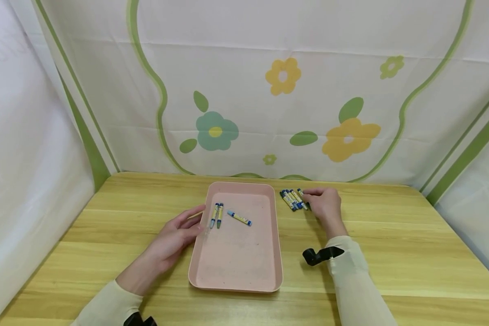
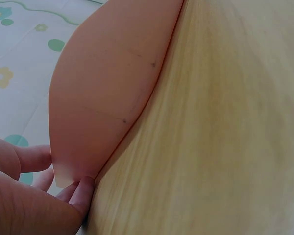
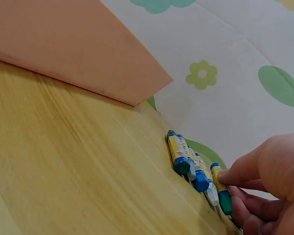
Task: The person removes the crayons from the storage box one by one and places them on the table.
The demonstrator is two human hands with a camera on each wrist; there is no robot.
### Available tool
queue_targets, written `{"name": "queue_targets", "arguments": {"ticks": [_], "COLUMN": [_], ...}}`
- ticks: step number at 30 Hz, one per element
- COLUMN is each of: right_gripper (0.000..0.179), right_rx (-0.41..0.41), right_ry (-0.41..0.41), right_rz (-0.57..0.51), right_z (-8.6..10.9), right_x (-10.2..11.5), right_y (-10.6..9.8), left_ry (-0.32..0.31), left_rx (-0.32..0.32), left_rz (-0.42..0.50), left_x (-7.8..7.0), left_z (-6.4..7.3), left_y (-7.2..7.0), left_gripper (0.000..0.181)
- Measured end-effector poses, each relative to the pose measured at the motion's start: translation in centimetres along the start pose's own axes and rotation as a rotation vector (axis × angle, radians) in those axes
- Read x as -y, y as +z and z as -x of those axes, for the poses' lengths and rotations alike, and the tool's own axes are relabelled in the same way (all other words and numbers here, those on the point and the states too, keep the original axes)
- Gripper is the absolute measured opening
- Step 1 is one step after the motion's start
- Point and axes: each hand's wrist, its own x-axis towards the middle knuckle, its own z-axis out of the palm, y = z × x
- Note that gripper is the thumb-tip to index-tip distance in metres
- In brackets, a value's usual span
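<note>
In the head view my left hand (image 1: 167,242) rests at the left side of a pink tray (image 1: 238,267). Its fingers touch the tray's rim and outer wall, as the left wrist view also shows. Three crayons lie inside: two side by side (image 1: 214,215) near the left wall, and a light blue one (image 1: 239,218) at a slant. Beyond the tray's right side, my right hand (image 1: 326,207) pinches a green crayon (image 3: 225,199) between thumb and fingers. That crayon is at the right end of a row of several crayons (image 3: 179,154) with yellow wrappers and blue ends.
A wooden table (image 1: 399,253) lies under everything. White cloth with printed flowers (image 1: 283,76) hangs along its back edge, and more cloth (image 1: 28,149) closes off the sides. A black strap mount (image 1: 319,256) sits on the right wrist.
</note>
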Motion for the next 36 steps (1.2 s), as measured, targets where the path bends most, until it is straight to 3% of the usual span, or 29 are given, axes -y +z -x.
{"name": "queue_targets", "arguments": {"ticks": [20, 36], "right_gripper": [0.026, 0.035], "right_rx": [-0.022, 0.068], "right_ry": [-0.033, 0.005], "right_rz": [0.028, -0.104], "right_z": [-0.03, 0.46], "right_x": [-0.34, 0.03], "right_y": [0.37, -0.27], "left_ry": [0.0, 0.004], "left_rx": [-0.004, -0.002], "left_rz": [-0.004, -0.009], "left_x": [-0.07, 0.04], "left_z": [0.02, -0.05], "left_y": [0.07, 0.06], "left_gripper": [0.06, 0.061]}}
